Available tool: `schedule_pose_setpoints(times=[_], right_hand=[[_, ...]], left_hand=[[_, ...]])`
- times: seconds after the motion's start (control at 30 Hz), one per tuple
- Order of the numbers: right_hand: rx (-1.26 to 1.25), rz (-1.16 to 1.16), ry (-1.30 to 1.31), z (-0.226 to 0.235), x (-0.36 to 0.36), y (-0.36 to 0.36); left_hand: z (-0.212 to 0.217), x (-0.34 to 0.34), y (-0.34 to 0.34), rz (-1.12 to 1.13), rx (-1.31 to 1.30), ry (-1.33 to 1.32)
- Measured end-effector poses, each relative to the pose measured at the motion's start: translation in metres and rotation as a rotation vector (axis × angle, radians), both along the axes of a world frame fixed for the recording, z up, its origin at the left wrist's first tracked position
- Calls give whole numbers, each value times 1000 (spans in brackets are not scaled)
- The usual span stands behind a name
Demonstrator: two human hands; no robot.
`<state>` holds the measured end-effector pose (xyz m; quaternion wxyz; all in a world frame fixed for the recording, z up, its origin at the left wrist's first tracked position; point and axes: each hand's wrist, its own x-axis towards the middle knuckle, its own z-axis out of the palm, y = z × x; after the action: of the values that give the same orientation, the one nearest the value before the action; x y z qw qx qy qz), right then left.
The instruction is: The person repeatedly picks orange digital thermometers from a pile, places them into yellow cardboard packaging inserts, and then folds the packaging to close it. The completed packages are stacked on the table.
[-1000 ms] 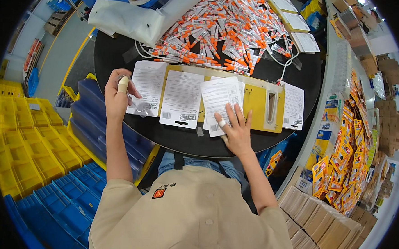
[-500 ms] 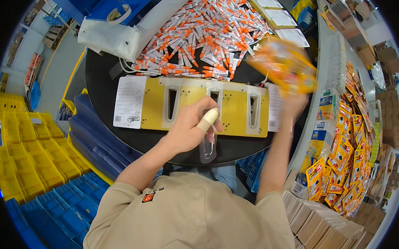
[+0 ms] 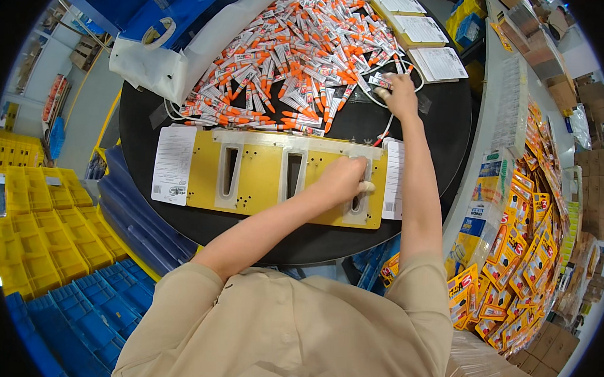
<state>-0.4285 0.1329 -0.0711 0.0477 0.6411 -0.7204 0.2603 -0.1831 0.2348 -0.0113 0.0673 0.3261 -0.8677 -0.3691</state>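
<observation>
My left hand is closed over the right-hand slot of a yellow plate. Its fingers curl down at the slot, hiding whatever they grip; a pale finger cover shows on one digit. Farther away on the right, my right hand pinches a small white tube at the edge of a large heap of tubes with orange caps. Pale covers show on its fingertips too. The plate's middle slot and left slot are uncovered.
Printed sheets flank the plate on the round black table. A white cable loops near my right hand. Yellow bins and blue bins stand left. Yellow blister cards pile up right, beside cardboard stacks.
My left hand has moved right, from the middle to the right slot; the clear plastic blister it held no longer shows. My right hand has released the yellow packs and reached the tubes.
</observation>
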Motion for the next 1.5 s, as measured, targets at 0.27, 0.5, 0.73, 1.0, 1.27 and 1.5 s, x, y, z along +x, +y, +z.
schedule_pose_setpoints(times=[0.27,0.5,0.73,1.0,1.27,1.5], right_hand=[[-135,-135,-243,48,26,44],[52,14,-804,60,117,168],[120,-20,-573,56,133,114],[344,-272,-455,28,166,12],[224,92,-593,69,233,111],[45,-17,-595,43,202,73]], left_hand=[[1,13,-3,162,-60,-111],[6,70,-29,244,400,201],[0,107,-40,109,-186,160],[2,153,-43,125,-287,391],[-12,409,34,1213,-317,55],[-102,442,61,1112,-239,-409]])
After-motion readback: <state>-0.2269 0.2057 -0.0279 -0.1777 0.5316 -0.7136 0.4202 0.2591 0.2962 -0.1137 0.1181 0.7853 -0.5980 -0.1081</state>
